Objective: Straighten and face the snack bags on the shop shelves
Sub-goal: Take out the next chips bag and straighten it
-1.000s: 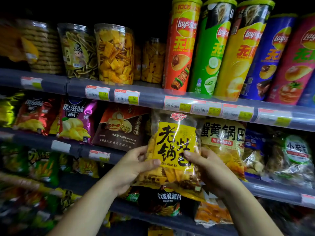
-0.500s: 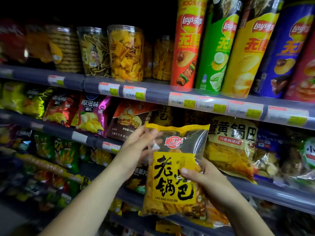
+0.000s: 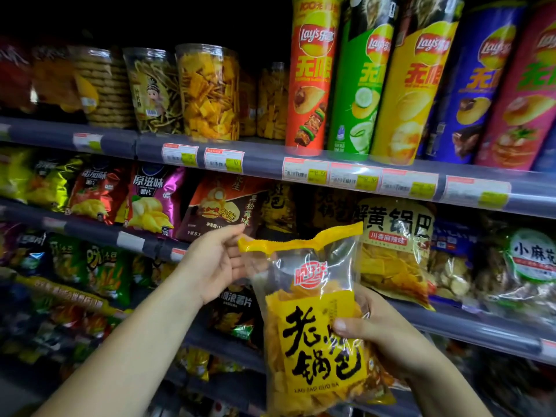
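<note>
A clear snack bag (image 3: 313, 350) with a yellow label, black characters and a yellow top seal hangs upright in front of the shelves, face toward me. My right hand (image 3: 388, 335) grips its right side, thumb pressed on the label. My left hand (image 3: 213, 263) is spread beside the bag's upper left corner, fingers reaching just behind the clear film and thumb apart above it. Behind the bag, the middle shelf (image 3: 481, 329) shows a dark slot (image 3: 304, 209) between a brown chip bag (image 3: 222, 206) and a yellow-labelled crisp bag (image 3: 394, 248).
Tall Lay's tubes (image 3: 313, 76) and clear snack jars (image 3: 207, 91) stand on the top shelf (image 3: 264, 159) with price tags along its rail. Chip bags (image 3: 147, 200) fill the left shelves, and more bags (image 3: 529, 266) sit at the right. Lower shelves hold several packets.
The bag has come out of the shelf slot, down and toward me. My left hand has loosened from its side and now lies spread at the top left corner.
</note>
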Motion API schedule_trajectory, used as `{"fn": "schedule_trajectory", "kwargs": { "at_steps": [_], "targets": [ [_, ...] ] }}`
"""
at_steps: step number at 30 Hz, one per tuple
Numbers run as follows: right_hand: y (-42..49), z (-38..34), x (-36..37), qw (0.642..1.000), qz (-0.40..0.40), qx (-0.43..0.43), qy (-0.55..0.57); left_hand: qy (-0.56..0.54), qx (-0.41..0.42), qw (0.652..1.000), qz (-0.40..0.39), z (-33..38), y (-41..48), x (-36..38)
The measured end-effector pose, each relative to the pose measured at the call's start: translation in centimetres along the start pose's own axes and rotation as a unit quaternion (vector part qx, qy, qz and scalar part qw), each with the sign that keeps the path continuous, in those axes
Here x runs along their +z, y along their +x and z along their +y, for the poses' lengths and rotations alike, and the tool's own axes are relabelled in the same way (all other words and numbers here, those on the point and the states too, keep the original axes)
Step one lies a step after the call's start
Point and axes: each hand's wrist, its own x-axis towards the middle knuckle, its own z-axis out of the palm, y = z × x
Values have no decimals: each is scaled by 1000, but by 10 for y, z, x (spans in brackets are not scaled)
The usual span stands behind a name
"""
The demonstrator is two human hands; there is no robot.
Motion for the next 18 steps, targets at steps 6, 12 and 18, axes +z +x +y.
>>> {"fn": "schedule_trajectory", "kwargs": {
  "at_steps": [6, 12, 18],
  "targets": [
    [1, -1, 5, 996, 67, 3, 57, 72, -4, 997, -28, -5, 11, -27],
    [39, -24, 29, 981, 192, -5, 18, 252, -2, 958, -134, -31, -2, -13],
    [68, -37, 45, 914, 377, -54, -140, 217, 66, 972, -60, -18, 44, -20]
  ]
}}
